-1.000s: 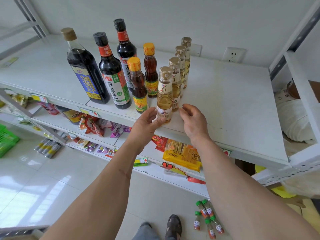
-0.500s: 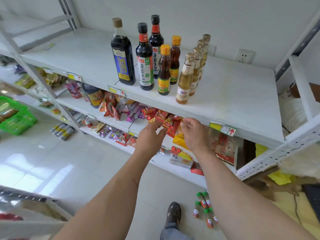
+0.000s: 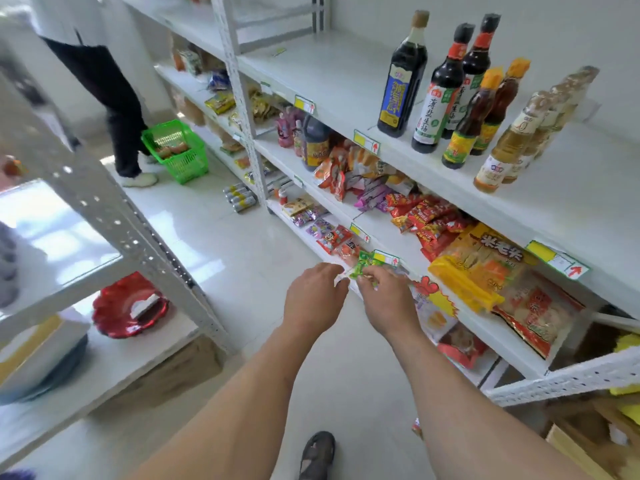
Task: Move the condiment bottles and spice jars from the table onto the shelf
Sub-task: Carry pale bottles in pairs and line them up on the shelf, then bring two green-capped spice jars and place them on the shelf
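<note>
bare skin and loosely curled fingers first: the left hand [image 3: 313,299] and the right hand [image 3: 389,299] hang side by side, low before the shelving, and neither holds anything; a green packet [image 3: 362,266] lies just past their fingertips. farther up and to the right, on the top shelf [image 3: 571,202], the condiment bottles [image 3: 450,95] stand upright in tight rows, with the pale golden bottles [image 3: 512,143] nearest the right hand. no table or waiting jars show in this view, so the next pickup probably lies away from the shelf, off to the left or behind.
</note>
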